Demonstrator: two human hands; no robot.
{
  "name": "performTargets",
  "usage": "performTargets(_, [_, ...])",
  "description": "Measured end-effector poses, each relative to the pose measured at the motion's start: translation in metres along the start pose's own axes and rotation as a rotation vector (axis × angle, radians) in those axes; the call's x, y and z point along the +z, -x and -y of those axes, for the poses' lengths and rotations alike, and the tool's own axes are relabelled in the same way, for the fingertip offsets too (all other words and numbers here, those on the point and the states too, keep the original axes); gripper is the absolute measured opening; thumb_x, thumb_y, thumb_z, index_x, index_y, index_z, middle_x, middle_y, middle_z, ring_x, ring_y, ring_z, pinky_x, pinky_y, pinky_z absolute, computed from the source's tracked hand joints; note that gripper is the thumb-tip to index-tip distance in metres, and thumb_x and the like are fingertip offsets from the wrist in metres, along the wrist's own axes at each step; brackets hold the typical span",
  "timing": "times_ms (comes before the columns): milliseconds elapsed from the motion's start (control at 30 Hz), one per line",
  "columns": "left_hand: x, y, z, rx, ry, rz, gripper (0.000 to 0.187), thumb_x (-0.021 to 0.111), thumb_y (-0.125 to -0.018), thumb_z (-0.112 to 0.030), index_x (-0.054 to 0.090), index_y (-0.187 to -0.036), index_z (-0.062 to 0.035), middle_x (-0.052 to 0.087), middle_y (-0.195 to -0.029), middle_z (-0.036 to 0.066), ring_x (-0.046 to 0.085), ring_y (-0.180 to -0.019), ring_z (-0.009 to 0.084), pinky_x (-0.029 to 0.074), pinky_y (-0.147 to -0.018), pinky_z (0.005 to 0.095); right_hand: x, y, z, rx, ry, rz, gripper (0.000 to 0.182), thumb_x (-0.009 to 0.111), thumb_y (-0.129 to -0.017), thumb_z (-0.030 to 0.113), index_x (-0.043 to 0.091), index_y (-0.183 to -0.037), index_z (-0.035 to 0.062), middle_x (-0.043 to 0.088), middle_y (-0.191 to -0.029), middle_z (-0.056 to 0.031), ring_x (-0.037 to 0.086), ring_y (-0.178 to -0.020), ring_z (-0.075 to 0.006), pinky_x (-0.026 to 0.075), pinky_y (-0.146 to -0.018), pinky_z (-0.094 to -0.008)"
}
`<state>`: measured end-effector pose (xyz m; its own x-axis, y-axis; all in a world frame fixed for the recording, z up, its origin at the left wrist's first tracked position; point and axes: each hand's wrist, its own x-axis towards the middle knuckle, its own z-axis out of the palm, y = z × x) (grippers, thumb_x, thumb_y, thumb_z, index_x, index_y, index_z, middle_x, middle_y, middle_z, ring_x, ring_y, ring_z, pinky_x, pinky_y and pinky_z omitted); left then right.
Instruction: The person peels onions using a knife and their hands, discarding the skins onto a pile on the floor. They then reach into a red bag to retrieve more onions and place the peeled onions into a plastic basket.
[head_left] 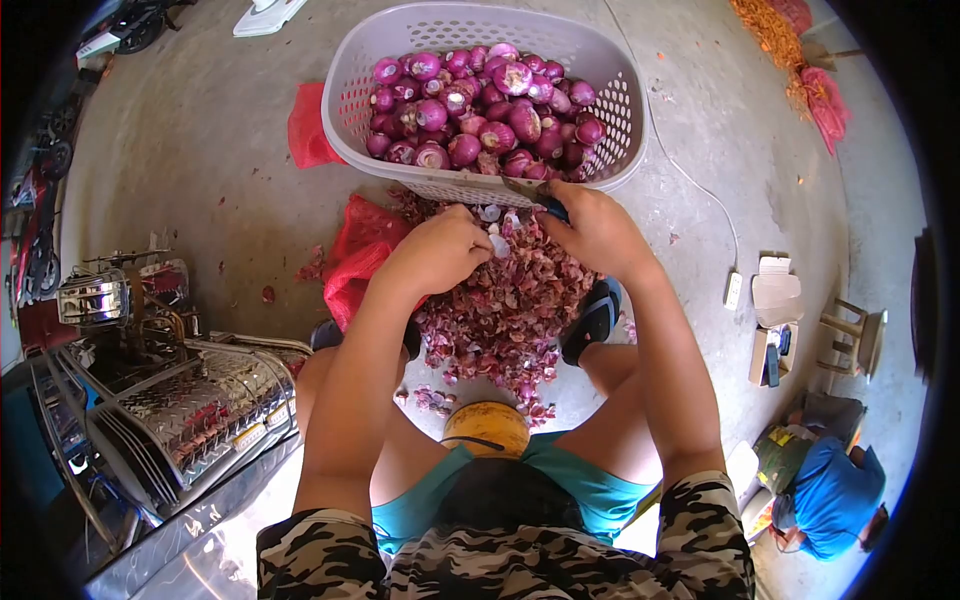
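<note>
My right hand [600, 230] is wrapped round the dark handle of a knife [552, 207], just below the basket's near rim. The blade points left along that rim. My left hand [447, 248] is closed, fingers curled in toward the skins; what it pinches, if anything, I cannot make out. A heap of dry red onion skins [500, 310] lies on the floor under both hands, with a few pale scraps near the left fingertips. Beyond the hands stands a grey perforated basket [345, 75] filled with purple-red onions [480, 110], many trimmed at the ends.
A red mesh bag [362, 255] lies left of the skins, and a yellow container [487, 428] sits between my legs. A power strip [733, 290] and open carton [772, 350] are at right. Chromed vehicle parts [200, 390] stand at left. Another person [835, 500] is at lower right.
</note>
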<state>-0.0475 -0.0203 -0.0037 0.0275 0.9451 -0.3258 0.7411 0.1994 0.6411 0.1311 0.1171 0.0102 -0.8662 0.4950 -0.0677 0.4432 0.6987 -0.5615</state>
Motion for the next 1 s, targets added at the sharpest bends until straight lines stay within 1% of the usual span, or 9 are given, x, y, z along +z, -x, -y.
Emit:
performTargets(67, [0.015, 0.004, 0.009, 0.08, -0.19, -0.214, 0.027, 0.061, -0.082, -0.016, 0.064, -0.105, -0.0022, 0.062, -0.102, 0.022, 0.059, -0.098, 0.033, 0.045, -0.086, 0.0401, 0.0, 0.0, 0.002, -0.01, -0.005, -0.017, 0.026, 0.061, -0.081, 0.018, 0.056, -0.098, -0.001, 0.061, -0.084, -0.0216, 0.059, -0.081, -0.0396, 0.046, -0.069, -0.0446])
performTargets(267, [-0.007, 0.003, -0.018, -0.158, 0.166, -0.059, 0.045, 0.061, -0.08, -0.013, 0.053, -0.123, -0.0029, 0.064, -0.1, 0.02, 0.061, -0.095, 0.033, 0.046, -0.085, 0.041, 0.0, 0.0, 0.001, -0.016, -0.013, 0.003, 0.025, 0.061, -0.081, 0.018, 0.056, -0.097, -0.0007, 0.061, -0.084, -0.0212, 0.058, -0.081, -0.0395, 0.046, -0.07, -0.0449])
performTargets(367, [0.004, 0.006, -0.001, -0.082, -0.01, -0.122, 0.053, 0.061, -0.079, -0.012, 0.046, -0.129, -0.0025, 0.065, -0.095, 0.019, 0.062, -0.092, 0.033, 0.046, -0.083, 0.0407, 0.0, 0.0, 0.0, -0.017, -0.012, 0.017, 0.026, 0.061, -0.081, 0.018, 0.056, -0.097, -0.0007, 0.06, -0.084, -0.0213, 0.058, -0.081, -0.0396, 0.046, -0.07, -0.0449])
performTargets(467, [0.011, 0.005, 0.006, -0.069, -0.096, -0.181, 0.054, 0.063, -0.078, -0.013, 0.047, -0.128, -0.0024, 0.066, -0.091, 0.019, 0.063, -0.089, 0.0323, 0.046, -0.081, 0.0408, 0.001, -0.001, 0.0, -0.012, -0.007, 0.035, 0.026, 0.061, -0.081, 0.018, 0.055, -0.097, -0.001, 0.06, -0.084, -0.0218, 0.058, -0.082, -0.0398, 0.046, -0.07, -0.045])
performTargets(567, [-0.001, 0.007, -0.012, -0.154, -0.015, -0.103, 0.054, 0.065, -0.077, -0.014, 0.048, -0.127, -0.0016, 0.065, -0.091, 0.019, 0.063, -0.089, 0.0318, 0.047, -0.08, 0.0404, 0.001, -0.002, 0.0, -0.021, -0.009, 0.034, 0.026, 0.061, -0.081, 0.018, 0.055, -0.097, -0.0013, 0.06, -0.084, -0.0222, 0.058, -0.082, -0.0401, 0.046, -0.071, -0.045])
performTargets(667, [-0.013, 0.007, -0.028, -0.247, -0.01, -0.111, 0.056, 0.067, -0.075, -0.017, 0.049, -0.126, -0.0007, 0.065, -0.092, 0.019, 0.062, -0.09, 0.0314, 0.047, -0.08, 0.0397, 0.002, -0.002, 0.0, -0.02, -0.012, 0.047, 0.026, 0.061, -0.081, 0.018, 0.055, -0.097, -0.0015, 0.06, -0.084, -0.0224, 0.058, -0.083, -0.0402, 0.046, -0.071, -0.0449])
performTargets(767, [-0.005, 0.004, -0.012, -0.184, 0.023, -0.205, 0.065, 0.068, -0.074, -0.02, 0.044, -0.131, -0.0009, 0.066, -0.094, 0.019, 0.062, -0.09, 0.0313, 0.047, -0.081, 0.0376, 0.001, -0.002, 0.001, -0.014, -0.009, 0.057, 0.026, 0.061, -0.081, 0.018, 0.055, -0.097, -0.0015, 0.06, -0.085, -0.0224, 0.058, -0.083, -0.0402, 0.046, -0.071, -0.0449])
performTargets(867, [-0.001, 0.008, -0.004, -0.194, 0.269, -0.126, 0.07, 0.068, -0.073, -0.02, 0.039, -0.133, 0.0004, 0.063, -0.1, 0.022, 0.06, -0.095, 0.0355, 0.047, -0.084, 0.0425, 0.002, -0.003, 0.0, -0.018, -0.002, 0.06, 0.026, 0.061, -0.081, 0.018, 0.055, -0.098, -0.0014, 0.06, -0.085, -0.0225, 0.058, -0.083, -0.0402, 0.046, -0.072, -0.045])
performTargets(1000, [-0.002, 0.013, -0.01, -0.219, -0.022, 0.038, 0.076, 0.068, -0.075, -0.022, 0.032, -0.139, -0.0033, 0.054, -0.121, 0.025, 0.054, -0.11, 0.0359, 0.042, -0.094, 0.0404, 0.001, -0.003, 0.001, -0.018, 0.003, 0.072, 0.026, 0.061, -0.082, 0.018, 0.055, -0.098, -0.0012, 0.06, -0.086, -0.0224, 0.058, -0.084, -0.0401, 0.046, -0.072, -0.045])
